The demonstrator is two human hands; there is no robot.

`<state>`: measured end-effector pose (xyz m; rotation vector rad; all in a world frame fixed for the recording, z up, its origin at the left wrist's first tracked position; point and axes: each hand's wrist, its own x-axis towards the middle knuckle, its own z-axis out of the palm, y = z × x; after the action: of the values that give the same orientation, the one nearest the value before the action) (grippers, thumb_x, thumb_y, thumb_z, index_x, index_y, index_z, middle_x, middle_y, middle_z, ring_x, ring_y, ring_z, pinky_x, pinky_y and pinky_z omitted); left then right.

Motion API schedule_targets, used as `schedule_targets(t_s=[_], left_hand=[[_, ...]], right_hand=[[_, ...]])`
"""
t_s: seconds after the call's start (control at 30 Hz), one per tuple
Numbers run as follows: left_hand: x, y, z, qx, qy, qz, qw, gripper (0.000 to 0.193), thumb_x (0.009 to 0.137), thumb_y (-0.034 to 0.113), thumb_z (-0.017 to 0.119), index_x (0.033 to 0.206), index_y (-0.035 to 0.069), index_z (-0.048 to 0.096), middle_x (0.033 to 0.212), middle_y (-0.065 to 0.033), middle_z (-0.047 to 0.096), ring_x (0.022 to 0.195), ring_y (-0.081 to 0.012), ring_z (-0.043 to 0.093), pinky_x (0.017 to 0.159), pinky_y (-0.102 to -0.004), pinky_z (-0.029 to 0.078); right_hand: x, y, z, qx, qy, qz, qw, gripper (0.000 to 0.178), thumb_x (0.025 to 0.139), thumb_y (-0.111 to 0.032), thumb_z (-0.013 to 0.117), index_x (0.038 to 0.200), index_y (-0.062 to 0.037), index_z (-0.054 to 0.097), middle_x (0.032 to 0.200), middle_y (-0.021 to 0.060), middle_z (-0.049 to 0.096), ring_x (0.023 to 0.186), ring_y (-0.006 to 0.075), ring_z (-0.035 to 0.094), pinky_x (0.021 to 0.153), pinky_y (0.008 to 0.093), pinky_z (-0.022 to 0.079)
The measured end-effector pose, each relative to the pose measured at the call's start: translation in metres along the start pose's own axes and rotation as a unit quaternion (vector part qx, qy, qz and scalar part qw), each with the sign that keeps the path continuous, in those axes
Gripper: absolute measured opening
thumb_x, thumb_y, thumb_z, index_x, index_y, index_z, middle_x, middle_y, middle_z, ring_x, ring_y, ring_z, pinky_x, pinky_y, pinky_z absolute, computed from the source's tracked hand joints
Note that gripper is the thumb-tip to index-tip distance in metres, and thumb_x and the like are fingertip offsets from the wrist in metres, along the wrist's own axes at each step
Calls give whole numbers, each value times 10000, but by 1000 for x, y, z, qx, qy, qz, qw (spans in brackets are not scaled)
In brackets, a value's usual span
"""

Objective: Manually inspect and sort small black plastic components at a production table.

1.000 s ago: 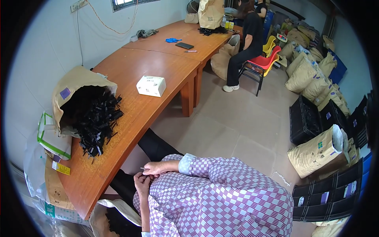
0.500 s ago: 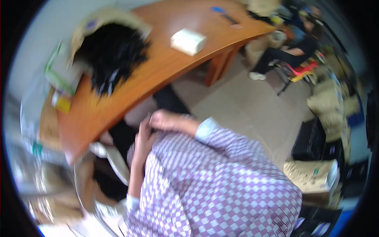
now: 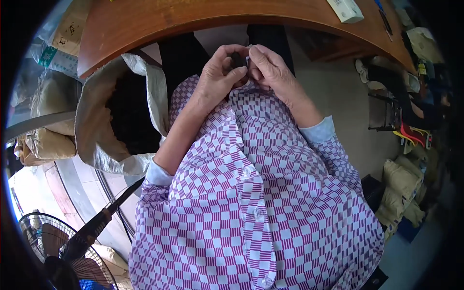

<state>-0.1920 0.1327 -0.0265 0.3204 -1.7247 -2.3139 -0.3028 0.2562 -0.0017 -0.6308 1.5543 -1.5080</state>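
My left hand [image 3: 216,75] is curled with thumb and forefinger pinched in, holding a small dark piece [image 3: 238,60] in front of my lap. Close against it, my right hand [image 3: 273,70] has its fingertips pressed together at the piece's upper end. Whatever those right fingertips grip is too small to make out. Both hands are just short of the table edge, over my dark trousers. To the left of my left forearm stands an open white woven sack [image 3: 154,92] with a mass of black material [image 3: 130,113] inside.
The wooden table [image 3: 193,12] curves across the far side, with a white box [image 3: 346,9] on it. A fan [image 3: 63,251] stands at the lower left. Brown paper packages [image 3: 53,142] lie beyond the sack, and more packages [image 3: 400,181] at the right. A seated person [image 3: 394,84] is at the right.
The view has swung down and left onto my lap, so the black heap on the table is out of sight. My hands stay together, and the dark piece between them now shows.
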Motion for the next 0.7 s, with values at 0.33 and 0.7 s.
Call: schedule_targets(t_s=[0.33, 0.7], left_hand=[[-6, 1, -6, 111, 58, 23, 992, 219, 868, 28, 590, 1049, 65, 472, 764, -44, 595, 682, -101, 607, 593, -227, 506], [-11, 6, 5, 346, 105, 73, 929, 260, 806, -25, 579, 1027, 47, 464, 770, -175, 616, 679, -289, 646, 558, -354, 505]], right_hand=[[-6, 11, 20, -192, 8, -134, 972, 226, 987, -224, 429, 1020, -19, 518, 705, 32, 532, 614, 99, 509, 548, 229, 427], [-6, 18, 19, -316, 20, -117, 941, 216, 973, -185, 443, 1015, 10, 527, 758, 136, 598, 662, 197, 593, 584, 287, 463]])
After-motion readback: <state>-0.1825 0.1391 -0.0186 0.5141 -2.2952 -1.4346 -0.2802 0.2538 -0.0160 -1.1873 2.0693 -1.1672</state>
